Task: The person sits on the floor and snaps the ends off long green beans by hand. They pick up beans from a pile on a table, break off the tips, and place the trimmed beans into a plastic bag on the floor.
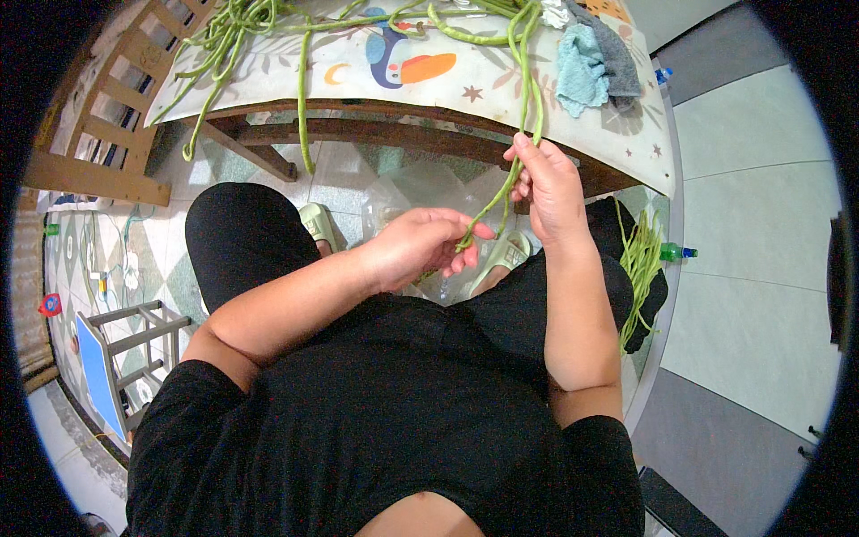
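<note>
My right hand (548,186) pinches long green yardlong beans (528,85) between thumb and fingers, just off the table's near edge. Their upper lengths run back onto the table. Below that grip, a bean bends down and left to my left hand (425,246), whose fingers close around its tip over my lap. A second strand hangs below the right hand. On the far left of the table lies a tangled heap of beans (240,22), with some ends drooping over the edge. More thin green beans (637,277) lie in a bundle beside my right leg.
The table (268,85) has a white cover printed with a toucan. A light blue cloth (580,72) and a grey cloth (617,58) lie at its right. Left are a wooden slatted chair (116,125) and a blue-topped stool (97,371). A green bottle (673,252) is at right.
</note>
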The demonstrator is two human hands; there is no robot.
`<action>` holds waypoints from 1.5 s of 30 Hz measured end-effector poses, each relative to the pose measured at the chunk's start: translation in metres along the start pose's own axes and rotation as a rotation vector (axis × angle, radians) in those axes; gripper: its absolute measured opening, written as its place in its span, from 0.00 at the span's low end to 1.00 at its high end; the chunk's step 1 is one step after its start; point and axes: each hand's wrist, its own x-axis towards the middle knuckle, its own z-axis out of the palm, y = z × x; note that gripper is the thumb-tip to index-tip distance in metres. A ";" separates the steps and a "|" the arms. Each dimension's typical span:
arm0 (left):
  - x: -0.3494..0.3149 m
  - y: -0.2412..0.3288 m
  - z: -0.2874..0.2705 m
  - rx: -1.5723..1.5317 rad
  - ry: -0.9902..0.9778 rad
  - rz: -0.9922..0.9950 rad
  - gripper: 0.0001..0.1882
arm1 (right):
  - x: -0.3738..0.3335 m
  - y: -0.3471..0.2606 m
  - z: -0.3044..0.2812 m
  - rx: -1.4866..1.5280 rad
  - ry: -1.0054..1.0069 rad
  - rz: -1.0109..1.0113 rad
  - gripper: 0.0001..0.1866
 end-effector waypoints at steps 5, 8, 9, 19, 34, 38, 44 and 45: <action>0.002 0.006 0.002 -0.040 -0.024 0.050 0.15 | -0.006 -0.002 0.004 0.046 -0.034 -0.003 0.11; 0.004 0.008 0.005 -0.056 -0.037 0.057 0.15 | -0.005 0.000 0.003 0.021 -0.048 -0.002 0.11; 0.005 0.009 0.007 -0.061 -0.041 0.051 0.15 | -0.005 0.000 0.002 0.010 -0.054 0.000 0.10; 0.016 -0.003 -0.009 0.046 0.030 0.091 0.08 | -0.009 -0.003 0.005 0.021 -0.112 -0.028 0.08; 0.039 -0.045 -0.082 1.083 0.175 -0.127 0.19 | -0.007 -0.002 -0.004 -0.103 -0.092 -0.079 0.07; 0.030 0.006 -0.046 0.787 0.171 0.170 0.19 | -0.009 -0.001 0.000 -0.321 -0.085 -0.166 0.07; 0.025 0.071 -0.007 -0.036 0.017 0.321 0.24 | -0.017 -0.001 0.009 -0.942 -0.457 -0.231 0.12; 0.024 0.077 -0.005 -0.100 0.006 0.291 0.22 | -0.019 0.001 0.010 -0.976 -0.501 -0.276 0.14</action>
